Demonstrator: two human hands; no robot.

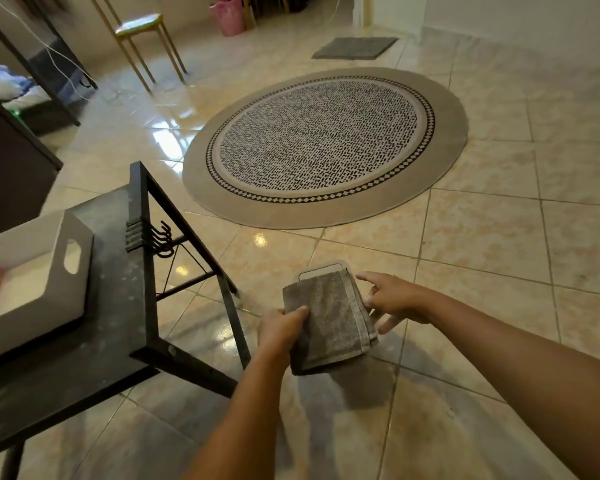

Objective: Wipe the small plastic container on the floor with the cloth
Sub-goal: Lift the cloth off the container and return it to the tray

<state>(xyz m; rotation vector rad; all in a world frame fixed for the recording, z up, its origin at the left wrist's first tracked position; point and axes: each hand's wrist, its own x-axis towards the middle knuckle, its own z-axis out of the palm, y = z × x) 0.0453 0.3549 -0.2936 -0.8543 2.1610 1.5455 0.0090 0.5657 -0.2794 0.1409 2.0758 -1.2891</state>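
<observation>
A folded grey cloth [329,322] is held above the tiled floor by my left hand [281,327], thumb on top at its left edge. Behind and under the cloth, only the far rim of the small clear plastic container [321,266] shows; the rest is hidden. My right hand [392,299] hovers at the cloth's right edge with fingers spread and relaxed; whether it touches the cloth or the container is unclear.
A black metal-framed table [142,306] with hooks stands at the left, carrying a white tray [49,271]. A round patterned rug [326,147] lies ahead. Farther back are a gold-legged stool [142,29], a grey mat [355,47] and a pink bag [227,12].
</observation>
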